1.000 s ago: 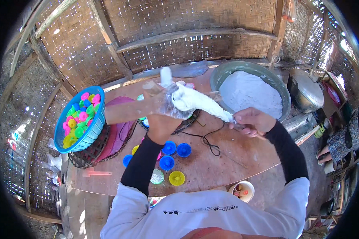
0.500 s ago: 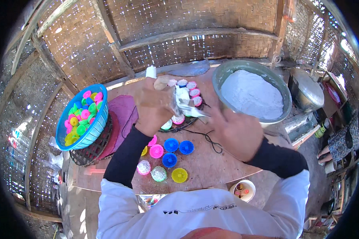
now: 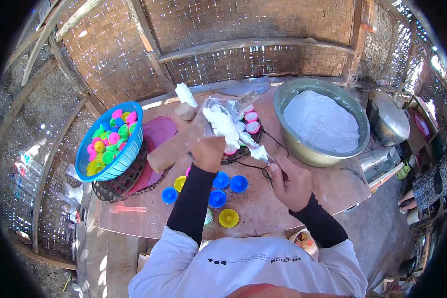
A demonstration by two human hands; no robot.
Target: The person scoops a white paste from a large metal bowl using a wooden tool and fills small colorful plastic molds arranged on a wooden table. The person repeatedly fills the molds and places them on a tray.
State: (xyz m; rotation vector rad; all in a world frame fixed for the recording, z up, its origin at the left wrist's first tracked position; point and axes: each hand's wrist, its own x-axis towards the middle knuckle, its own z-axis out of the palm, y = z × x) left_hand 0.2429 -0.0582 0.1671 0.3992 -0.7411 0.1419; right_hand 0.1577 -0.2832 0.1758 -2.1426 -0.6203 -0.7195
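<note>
Thick, blobby white paste (image 3: 222, 124) is left of the big, round green tub (image 3: 310, 154). Left hand (image 3: 208, 154): fingers curled, around what I can't tell. Right hand (image 3: 291, 185): pinching a thin, white-smeared tool (image 3: 249, 141). Best scrape slowly.

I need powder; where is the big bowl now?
In the head view, the big bowl stands at the right rear of the table, beyond the right hand and left of the lidded pot.

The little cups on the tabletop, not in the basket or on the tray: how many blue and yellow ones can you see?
Blue cups: 4
Yellow cups: 2
Total: 6
</note>
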